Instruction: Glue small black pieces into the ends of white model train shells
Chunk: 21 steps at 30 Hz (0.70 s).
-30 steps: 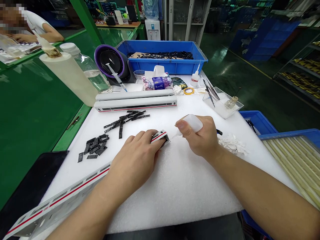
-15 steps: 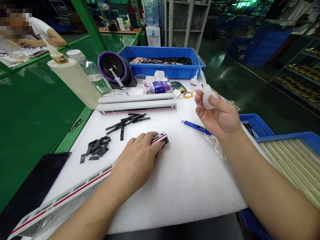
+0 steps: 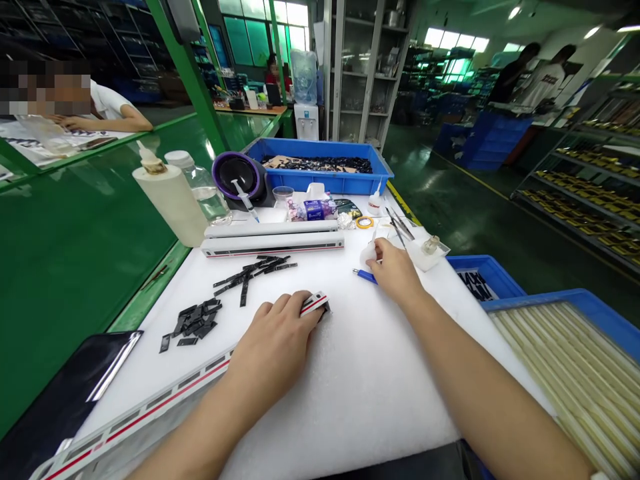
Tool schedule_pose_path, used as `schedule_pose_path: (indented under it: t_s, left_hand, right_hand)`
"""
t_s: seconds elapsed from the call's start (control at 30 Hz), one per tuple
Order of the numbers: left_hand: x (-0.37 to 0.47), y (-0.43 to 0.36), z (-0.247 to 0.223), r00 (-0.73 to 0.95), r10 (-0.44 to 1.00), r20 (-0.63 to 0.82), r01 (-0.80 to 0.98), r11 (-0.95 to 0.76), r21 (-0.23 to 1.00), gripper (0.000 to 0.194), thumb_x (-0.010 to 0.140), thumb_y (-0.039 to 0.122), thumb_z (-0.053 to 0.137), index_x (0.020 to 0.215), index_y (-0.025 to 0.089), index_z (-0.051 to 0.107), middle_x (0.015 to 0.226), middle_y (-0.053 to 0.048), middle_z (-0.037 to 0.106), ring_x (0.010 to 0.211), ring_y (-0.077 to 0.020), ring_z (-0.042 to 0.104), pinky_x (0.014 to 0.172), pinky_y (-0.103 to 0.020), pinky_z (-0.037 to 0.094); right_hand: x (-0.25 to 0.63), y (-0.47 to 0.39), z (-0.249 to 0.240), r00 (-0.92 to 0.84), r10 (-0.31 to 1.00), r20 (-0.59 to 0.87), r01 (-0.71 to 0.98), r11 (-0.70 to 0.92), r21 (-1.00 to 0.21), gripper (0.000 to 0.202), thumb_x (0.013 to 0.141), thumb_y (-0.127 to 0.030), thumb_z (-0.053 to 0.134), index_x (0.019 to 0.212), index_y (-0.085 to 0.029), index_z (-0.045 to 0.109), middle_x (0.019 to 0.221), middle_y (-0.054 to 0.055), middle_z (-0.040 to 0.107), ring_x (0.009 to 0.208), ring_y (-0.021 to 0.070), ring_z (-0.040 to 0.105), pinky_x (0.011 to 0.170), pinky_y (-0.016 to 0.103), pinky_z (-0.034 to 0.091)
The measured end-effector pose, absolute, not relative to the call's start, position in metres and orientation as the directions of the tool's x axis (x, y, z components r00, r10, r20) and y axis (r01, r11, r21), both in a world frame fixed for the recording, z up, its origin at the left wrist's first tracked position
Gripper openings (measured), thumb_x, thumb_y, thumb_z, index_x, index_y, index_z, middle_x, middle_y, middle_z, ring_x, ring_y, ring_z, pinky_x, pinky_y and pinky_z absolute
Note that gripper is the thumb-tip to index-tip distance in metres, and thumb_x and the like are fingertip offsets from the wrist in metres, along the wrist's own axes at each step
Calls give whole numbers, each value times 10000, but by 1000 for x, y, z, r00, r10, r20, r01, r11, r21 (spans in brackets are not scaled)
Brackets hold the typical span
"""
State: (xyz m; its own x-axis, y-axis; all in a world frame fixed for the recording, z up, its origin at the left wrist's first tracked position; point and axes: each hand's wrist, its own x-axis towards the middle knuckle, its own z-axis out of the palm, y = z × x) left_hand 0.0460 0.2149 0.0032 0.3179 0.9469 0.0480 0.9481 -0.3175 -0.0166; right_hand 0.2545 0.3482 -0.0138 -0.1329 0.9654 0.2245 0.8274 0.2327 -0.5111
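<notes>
My left hand [image 3: 280,333] is wrapped round the far end of a long white model train body [image 3: 155,403] with a red stripe and a row of windows, which lies slanted across the white foam table. My right hand [image 3: 397,267] has its fingers closed on a small white squeeze bottle [image 3: 369,253] with a thin tip, low over the table's right side. Beneath that hand a blue pen-like tool [image 3: 365,275] is partly covered. Left of my left hand lie a heap of small black pieces [image 3: 195,320] and a looser pile of black strips [image 3: 253,272].
Two white train bodies [image 3: 273,245] lie across the back. Behind them stand a tissue pack [image 3: 313,208], a syringe [image 3: 245,200], a second dropper bottle [image 3: 375,201] and a blue bin [image 3: 325,180]. Tweezers [image 3: 400,225] lie right; a tray of pale strips [image 3: 565,360] stands beside the table. A person sits at far left.
My right hand has lowered the squeeze bottle from mid-air to the table near the blue tool. My left hand stays on the train body. The view has tilted up.
</notes>
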Motion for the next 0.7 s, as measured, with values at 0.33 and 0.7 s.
schedule_pose_path:
  t_s: [0.33, 0.7]
  left_hand:
    - [38, 217, -3, 275, 961, 13, 957, -275, 89, 372, 955, 225, 372, 1230, 335, 596, 1339, -51, 526, 1141, -254, 512, 923, -451, 414]
    - [39, 218, -2, 290, 957, 8, 955, -290, 61, 371, 944, 224, 379, 1230, 321, 595, 1335, -69, 523, 1133, -263, 511, 918, -459, 414]
  right_hand:
    - [323, 349, 25, 256, 676, 690, 754, 307, -581, 281, 769, -296, 606, 1013, -174, 672, 870, 55, 613, 755, 193, 578, 718, 327, 471]
    - [359, 376, 9, 309, 841, 444, 732, 87, -675, 274, 744, -413, 621, 796, -173, 746, 645, 36, 645, 634, 196, 571, 670, 326, 398]
